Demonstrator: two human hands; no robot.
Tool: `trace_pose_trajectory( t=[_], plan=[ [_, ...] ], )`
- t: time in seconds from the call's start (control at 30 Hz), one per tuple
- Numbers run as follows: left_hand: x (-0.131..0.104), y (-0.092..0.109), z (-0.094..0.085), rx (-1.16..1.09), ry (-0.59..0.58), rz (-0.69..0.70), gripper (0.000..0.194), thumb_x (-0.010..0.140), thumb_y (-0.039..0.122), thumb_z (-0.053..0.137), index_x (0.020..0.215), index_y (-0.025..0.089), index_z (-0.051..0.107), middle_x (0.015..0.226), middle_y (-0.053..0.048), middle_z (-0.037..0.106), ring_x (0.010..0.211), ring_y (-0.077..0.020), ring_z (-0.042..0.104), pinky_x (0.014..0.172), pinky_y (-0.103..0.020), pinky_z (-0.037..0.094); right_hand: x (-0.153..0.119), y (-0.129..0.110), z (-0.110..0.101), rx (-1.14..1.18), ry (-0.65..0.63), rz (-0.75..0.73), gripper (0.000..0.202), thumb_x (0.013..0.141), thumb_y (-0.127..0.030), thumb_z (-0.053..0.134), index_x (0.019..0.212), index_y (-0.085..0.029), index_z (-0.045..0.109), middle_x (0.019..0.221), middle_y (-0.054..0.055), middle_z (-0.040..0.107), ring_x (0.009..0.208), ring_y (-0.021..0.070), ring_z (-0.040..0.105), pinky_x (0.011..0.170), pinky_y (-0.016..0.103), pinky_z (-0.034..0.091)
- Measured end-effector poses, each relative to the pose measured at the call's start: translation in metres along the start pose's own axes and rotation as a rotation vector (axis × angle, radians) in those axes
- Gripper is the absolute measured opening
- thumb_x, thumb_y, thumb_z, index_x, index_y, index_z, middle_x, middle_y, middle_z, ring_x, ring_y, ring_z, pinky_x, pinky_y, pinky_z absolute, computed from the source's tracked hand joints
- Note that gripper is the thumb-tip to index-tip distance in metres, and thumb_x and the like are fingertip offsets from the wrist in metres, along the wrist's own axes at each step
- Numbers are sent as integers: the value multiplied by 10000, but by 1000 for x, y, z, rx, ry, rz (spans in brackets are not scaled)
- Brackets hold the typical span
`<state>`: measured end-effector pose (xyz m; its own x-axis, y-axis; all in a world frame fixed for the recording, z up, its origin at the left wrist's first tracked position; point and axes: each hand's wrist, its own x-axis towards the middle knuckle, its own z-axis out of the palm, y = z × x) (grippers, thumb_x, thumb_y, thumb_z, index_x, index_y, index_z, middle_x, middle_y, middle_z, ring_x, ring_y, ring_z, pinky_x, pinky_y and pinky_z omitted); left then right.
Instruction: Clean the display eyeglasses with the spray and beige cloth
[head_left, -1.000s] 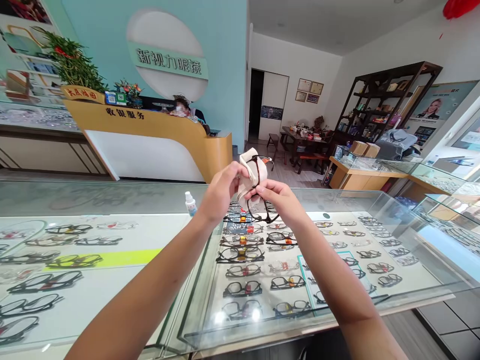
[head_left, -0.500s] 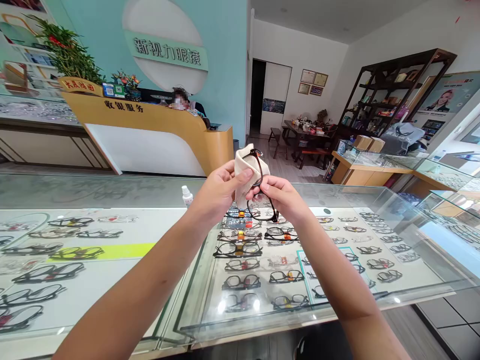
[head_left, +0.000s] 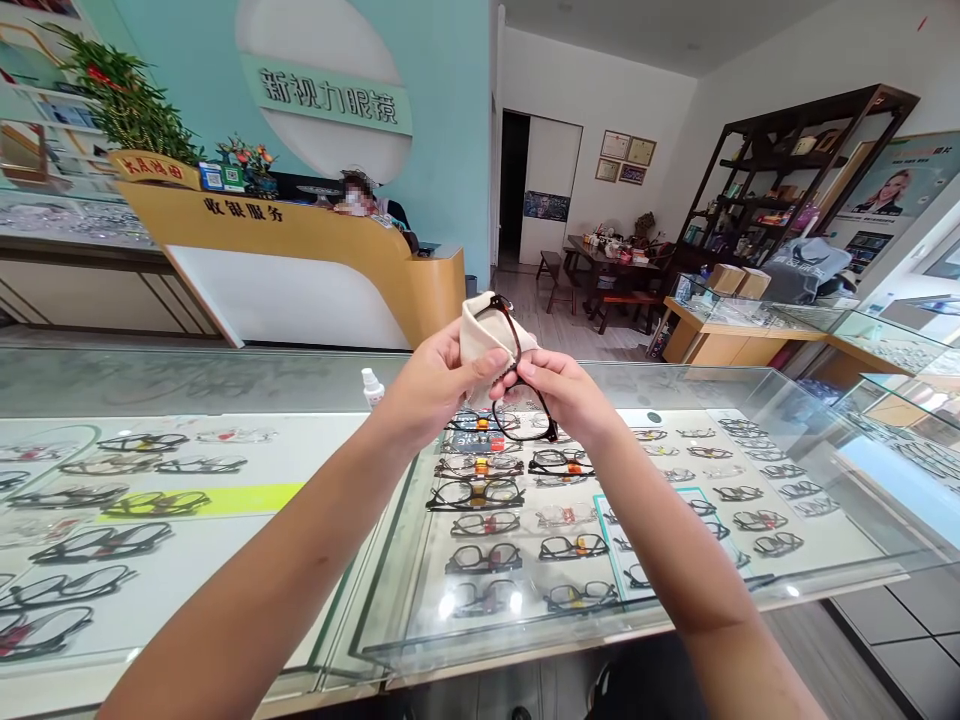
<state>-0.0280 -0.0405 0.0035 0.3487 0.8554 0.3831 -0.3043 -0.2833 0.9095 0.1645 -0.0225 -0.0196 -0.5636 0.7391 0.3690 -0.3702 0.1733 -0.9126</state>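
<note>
One closed left hand [head_left: 439, 380] pinching cream cloth [head_left: 480, 336] on black-rimmed eyeglasses [head_left: 523, 416], closed right hand [head_left: 568, 392] gripping them, far edge of glass worktop [head_left: 187, 385] behind

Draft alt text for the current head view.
A person's left hand holds a cream cloth against dark-framed eyeglasses while the right hand grips them. Below is a glass display case with rows of spectacle frames; a white bottle shows past the left forearm. Farther back, another person is behind a curved counter.
</note>
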Motion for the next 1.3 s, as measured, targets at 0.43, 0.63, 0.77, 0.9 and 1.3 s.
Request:
trace_pose_trajectory(
  t=[0.43,0.63,0.77,0.9,1.3],
  plan=[
    [-2,-6,2,-28,57,110,435,772,330,1021,1073,160,757,768,-27,740,531,-79,585,498,-186,500,2,2,6,68,-36,23,369,881,-555,917,873,-192,852,815,31,810,814,140,727,818,250,565],
    [-2,-10,8,-20,177,185,412,803,416,999,949,153,718,814,-54,787,480,-78,586,416,-187,474,2,10,3,-10,-74,21,351,944,-551,862,936,-200,876,867,37,825,831,135,703,850,256,543],
    [-5,-11,14,-6,267,222,432,878,520,928,894,168,679,675,-1,716,386,-71,522,373,-195,453,1,14,6,-60,-96,23,333,983,-528,825,968,-200,881,934,43,836,796,119,627,846,261,511],
    [-4,-11,12,32,270,253,450,938,588,849,873,177,677,739,-23,756,380,-87,540,386,-237,488,0,13,6,-80,-67,27,357,975,-544,824,950,-189,860,966,55,844,796,133,593,844,287,497],
    [-1,12,-34,224,-115,113,360,915,478,905,1024,155,790,872,-78,785,757,-182,732,648,-258,600,-5,-12,-7,-147,7,-9,333,995,-499,804,883,-187,829,942,61,835,873,157,694,843,288,527]
  ],
)
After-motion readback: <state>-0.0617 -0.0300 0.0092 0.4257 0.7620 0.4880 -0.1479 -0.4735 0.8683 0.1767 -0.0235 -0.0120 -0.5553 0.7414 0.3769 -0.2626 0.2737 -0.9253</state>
